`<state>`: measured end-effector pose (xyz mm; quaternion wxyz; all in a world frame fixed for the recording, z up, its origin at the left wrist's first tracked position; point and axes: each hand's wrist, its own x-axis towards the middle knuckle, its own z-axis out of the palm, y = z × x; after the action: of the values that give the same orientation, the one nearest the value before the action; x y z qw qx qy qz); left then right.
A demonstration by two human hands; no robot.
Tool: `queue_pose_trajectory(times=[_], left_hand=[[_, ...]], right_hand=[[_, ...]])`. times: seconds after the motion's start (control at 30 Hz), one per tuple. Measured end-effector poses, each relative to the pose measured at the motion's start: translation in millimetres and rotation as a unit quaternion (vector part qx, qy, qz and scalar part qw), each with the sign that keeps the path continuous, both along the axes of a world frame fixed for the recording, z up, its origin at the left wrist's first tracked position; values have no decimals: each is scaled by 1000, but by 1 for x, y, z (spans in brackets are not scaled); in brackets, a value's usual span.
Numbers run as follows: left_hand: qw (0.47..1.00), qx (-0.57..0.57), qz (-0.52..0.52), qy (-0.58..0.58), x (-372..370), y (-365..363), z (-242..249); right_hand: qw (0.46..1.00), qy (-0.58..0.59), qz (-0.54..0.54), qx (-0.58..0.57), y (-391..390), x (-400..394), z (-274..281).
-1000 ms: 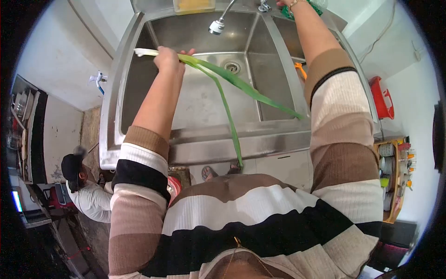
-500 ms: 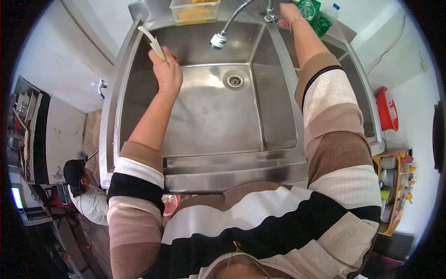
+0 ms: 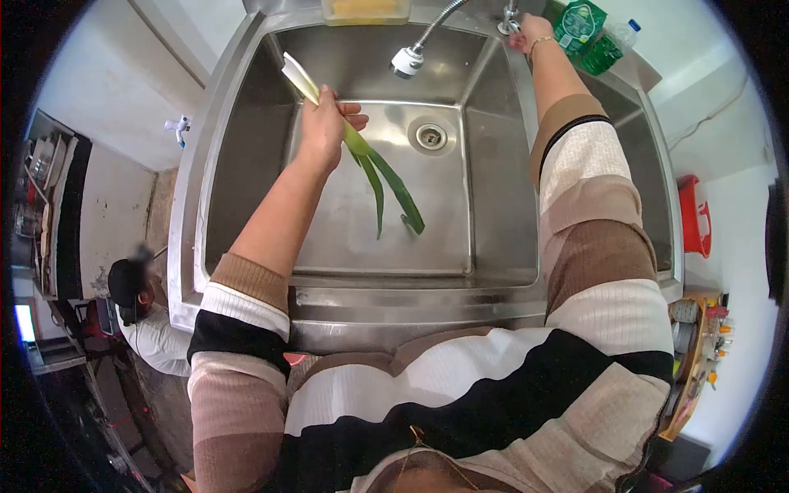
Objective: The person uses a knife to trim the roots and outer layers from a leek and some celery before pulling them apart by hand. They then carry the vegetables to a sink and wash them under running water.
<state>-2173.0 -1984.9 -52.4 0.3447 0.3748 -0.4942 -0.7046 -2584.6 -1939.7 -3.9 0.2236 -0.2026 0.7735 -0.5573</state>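
Note:
My left hand [image 3: 327, 130] holds a leek [image 3: 358, 146] over the left part of the sink basin [image 3: 329, 238]. The leek's white end points up and left, and its green leaves hang down and right. At the top right, my right hand [image 3: 532, 34] has its fingers closed at the tap's base and handle [image 3: 509, 25]. A flexible spout with a white shower head [image 3: 406, 62] hangs over the back of the basin. No water shows coming from it.
A clear container with yellow contents [image 3: 366, 10] stands behind the basin. A green bottle [image 3: 610, 51] and a green packet [image 3: 579, 26] are beside my right hand. A red basket [image 3: 694, 215] hangs at right. Another person [image 3: 152, 320] is at lower left.
My left hand has moved right and turned, and the leek's green leaves now show over the basin. My right hand stays at the tap. The view has shifted slightly.

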Motion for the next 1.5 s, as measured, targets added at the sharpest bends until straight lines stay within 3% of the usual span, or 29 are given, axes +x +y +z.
queue_pose_trajectory(times=[0.03, 0.13, 0.2, 0.3, 0.4, 0.63, 0.73, 0.87, 0.93, 1.03, 1.13, 1.2, 1.27, 1.33, 1.4, 1.5], left_hand=[[1000, 4, 2, 2, 1, -1, -2], [1000, 17, 3, 5, 1, -2, -6], [1000, 27, 3, 1, -1, 1, -6], [999, 36, -12, -8, -5, 6, -6], [999, 37, -20, -7, -7, 9, -8], [998, 49, -28, -19, -9, 10, -13], [998, 54, -33, -22, -9, 11, -14], [995, 68, -51, -42, -10, 12, -15], [993, 93, -59, -49, -11, 11, -20], [986, 139, -73, -58, -18, 3, -37], [978, 166, -100, -75, -27, -6, -48], [973, 179, -117, -85, -35, -11, -55], [965, 208, -112, -118, -45, -9, -52], [957, 222, -115, -151, -55, -8, -51], [950, 223, -124, -181, -62, -9, -54], [956, 183, -186, -136, -70, -26, -78]], right_hand=[[995, 64, 16, 74, -9, -52, -25], [995, 78, 14, 63, -1, -25, -14], [993, -60, -6, -99, 4, 15, 4], [990, -61, 12, -123, -4, -5, -9], [990, -83, -39, -109, -1, -18, -22], [959, -179, -19, -217, -1, -35, -36], [977, -108, -30, -183, -1, -27, -37], [980, 171, -93, -36, 1, -14, -40], [918, 372, -95, 103, 1, -27, -44], [845, 473, -173, 181, 7, 3, -32], [809, 503, -271, 135, 18, 71, -16], [883, 425, -129, 153, 26, 80, -25], [880, 373, 154, 250, 27, 93, -59], [878, 51, 375, 292, 40, 146, -62], [844, -70, 411, 336, 35, 185, -77], [903, -99, 322, 266, 9, 214, -108]])
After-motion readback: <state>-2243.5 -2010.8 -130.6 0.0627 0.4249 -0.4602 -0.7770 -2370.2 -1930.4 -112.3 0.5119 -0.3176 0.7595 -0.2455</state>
